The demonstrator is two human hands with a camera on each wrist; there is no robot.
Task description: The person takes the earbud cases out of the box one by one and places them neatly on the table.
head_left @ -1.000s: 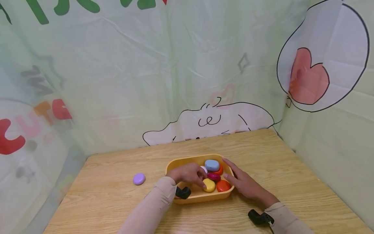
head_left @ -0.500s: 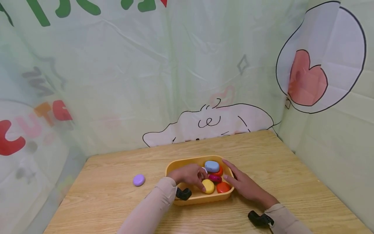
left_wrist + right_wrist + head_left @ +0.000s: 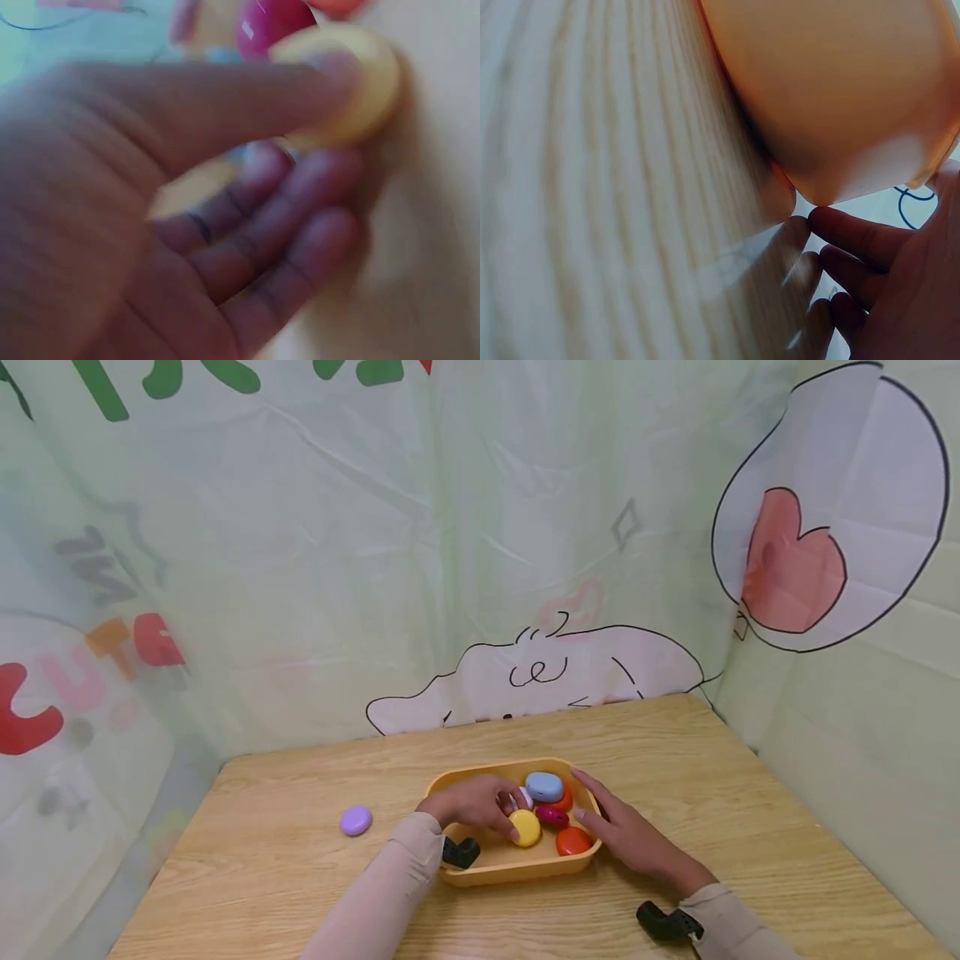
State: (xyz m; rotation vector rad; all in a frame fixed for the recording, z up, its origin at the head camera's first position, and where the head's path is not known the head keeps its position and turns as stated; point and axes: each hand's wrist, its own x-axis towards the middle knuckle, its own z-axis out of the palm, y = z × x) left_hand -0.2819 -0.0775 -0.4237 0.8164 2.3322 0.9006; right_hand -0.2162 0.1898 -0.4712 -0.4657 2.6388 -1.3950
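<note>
Yellow disc (image 3: 527,828) inside tray (image 3: 517,872), about its middle; lift off tray floor: cannot tell. Disc sits at left hand's (image 3: 480,802) fingertips, on the side facing tray's right end; round, no long axis. Left fingers pinch it, thumb on its face. Right hand (image 3: 633,831) farther: fingers spread, touching tray's right end.

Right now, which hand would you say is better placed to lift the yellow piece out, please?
Probably the left hand: it grips the yellow piece, while the right hand only touches the tray.
</note>
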